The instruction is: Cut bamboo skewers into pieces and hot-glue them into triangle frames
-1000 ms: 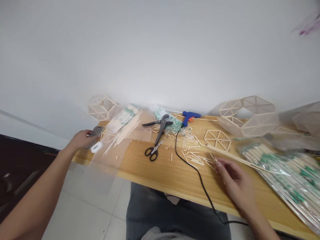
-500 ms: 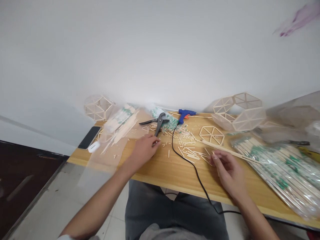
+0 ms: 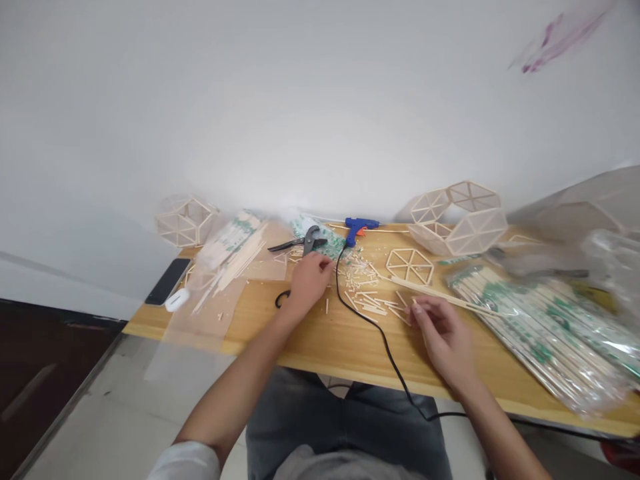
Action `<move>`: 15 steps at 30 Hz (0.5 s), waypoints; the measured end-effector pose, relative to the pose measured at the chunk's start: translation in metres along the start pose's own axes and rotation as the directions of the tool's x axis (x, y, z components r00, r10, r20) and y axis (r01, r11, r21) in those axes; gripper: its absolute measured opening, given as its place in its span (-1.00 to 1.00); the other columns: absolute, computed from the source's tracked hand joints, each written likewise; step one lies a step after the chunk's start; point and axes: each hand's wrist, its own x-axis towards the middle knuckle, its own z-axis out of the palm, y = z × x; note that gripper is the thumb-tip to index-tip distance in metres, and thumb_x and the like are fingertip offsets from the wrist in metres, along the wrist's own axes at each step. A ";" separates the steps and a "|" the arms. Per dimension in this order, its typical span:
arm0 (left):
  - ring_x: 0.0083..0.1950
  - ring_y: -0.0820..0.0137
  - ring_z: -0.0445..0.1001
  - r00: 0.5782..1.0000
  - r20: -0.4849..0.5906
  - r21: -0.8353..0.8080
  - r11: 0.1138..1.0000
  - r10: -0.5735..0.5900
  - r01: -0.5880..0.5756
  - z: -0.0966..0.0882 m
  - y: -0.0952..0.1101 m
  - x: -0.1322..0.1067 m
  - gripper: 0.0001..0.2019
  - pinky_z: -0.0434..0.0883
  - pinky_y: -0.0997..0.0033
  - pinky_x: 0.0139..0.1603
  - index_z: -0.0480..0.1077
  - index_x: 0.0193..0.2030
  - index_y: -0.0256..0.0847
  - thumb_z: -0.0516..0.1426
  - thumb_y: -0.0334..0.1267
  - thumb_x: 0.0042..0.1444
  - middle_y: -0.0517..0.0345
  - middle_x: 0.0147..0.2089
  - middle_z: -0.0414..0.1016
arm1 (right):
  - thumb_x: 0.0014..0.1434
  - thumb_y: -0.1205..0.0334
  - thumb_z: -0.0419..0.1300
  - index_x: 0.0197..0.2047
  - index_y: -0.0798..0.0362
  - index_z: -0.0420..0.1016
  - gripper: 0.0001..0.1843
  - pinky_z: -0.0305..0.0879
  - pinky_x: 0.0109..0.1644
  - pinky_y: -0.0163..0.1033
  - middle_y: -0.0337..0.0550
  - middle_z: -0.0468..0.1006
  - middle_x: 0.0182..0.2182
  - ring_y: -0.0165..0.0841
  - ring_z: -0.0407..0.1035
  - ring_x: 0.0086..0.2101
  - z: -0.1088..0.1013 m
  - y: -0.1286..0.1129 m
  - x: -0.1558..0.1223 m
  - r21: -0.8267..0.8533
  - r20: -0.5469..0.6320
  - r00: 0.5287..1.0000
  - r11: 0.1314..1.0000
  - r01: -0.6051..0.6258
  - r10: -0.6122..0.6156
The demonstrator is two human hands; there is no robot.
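My left hand (image 3: 311,280) is over the wood scraps in the middle of the table, fingers curled together; what they hold, if anything, is hidden. Just beyond it lie dark pliers (image 3: 309,240), their lower part covered by this hand. A black ring-shaped handle (image 3: 282,299) shows beside the wrist. My right hand (image 3: 443,337) is closed in a pinch, with the pale tip of a small wooden stick (image 3: 414,303) at the fingertips. Cut short sticks (image 3: 373,303) lie between the hands. A flat hexagon frame of sticks (image 3: 410,267) lies beyond my right hand.
A blue glue gun (image 3: 358,228) lies near the wall, its black cord (image 3: 383,340) crossing the table. Panelled stick frames (image 3: 473,230) stand at right and another (image 3: 185,221) at left. Bagged sticks (image 3: 535,333) cover the right side. A phone (image 3: 167,281) and white case (image 3: 177,300) sit left.
My left hand has moved forward and right, now covering part of the pliers, and a black ring handle has come into view. My right hand keeps its pinch. The view has shifted slightly.
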 end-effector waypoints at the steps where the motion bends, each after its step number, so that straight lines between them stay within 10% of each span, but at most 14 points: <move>1: -0.16 0.23 0.54 1.000 -0.004 -0.049 0.999 -0.012 0.012 -0.006 -0.002 -0.003 -0.80 0.40 0.18 -0.09 0.63 -0.22 -0.16 0.21 -0.14 0.30 -0.05 -0.18 0.63 | 0.25 -0.23 0.31 -0.11 -0.03 0.53 -0.57 0.52 -0.23 -0.18 -0.11 0.66 -0.35 -0.26 0.57 -0.36 0.000 0.000 0.000 0.001 0.002 1.000 1.000 0.002 -0.002; 7: -0.43 0.43 0.31 0.977 0.118 -0.692 0.691 -0.177 0.208 -0.062 -0.013 -0.032 -0.65 0.21 0.35 -0.39 0.63 -0.31 -0.14 0.39 0.13 0.01 0.16 -0.46 0.43 | 0.27 -0.20 0.30 -0.11 -0.03 0.53 -0.60 0.53 -0.20 -0.17 -0.10 0.66 -0.37 -0.24 0.59 -0.34 0.000 -0.003 -0.001 -0.036 0.024 0.999 0.999 0.021 -0.020; 11: -0.41 0.46 0.25 0.950 0.146 -0.791 0.544 -0.276 0.280 -0.095 -0.011 -0.051 -0.67 0.20 0.37 -0.38 0.62 -0.39 -0.17 0.47 0.02 -0.16 0.15 -0.43 0.40 | 0.26 -0.20 0.30 -0.11 -0.03 0.55 -0.59 0.53 -0.19 -0.16 -0.09 0.67 -0.35 -0.24 0.60 -0.33 0.000 -0.003 -0.001 -0.063 0.030 0.999 0.997 0.037 -0.035; 15: -0.41 0.41 0.23 0.934 0.136 -0.742 0.590 -0.332 0.318 -0.127 -0.036 -0.089 -0.73 0.21 0.33 -0.35 0.57 -0.47 -0.11 0.43 0.02 -0.08 0.17 -0.48 0.33 | 0.27 -0.20 0.30 -0.11 -0.02 0.56 -0.60 0.55 -0.17 -0.15 -0.09 0.67 -0.35 -0.23 0.60 -0.33 0.000 -0.004 -0.002 -0.073 0.030 0.999 0.997 0.040 -0.038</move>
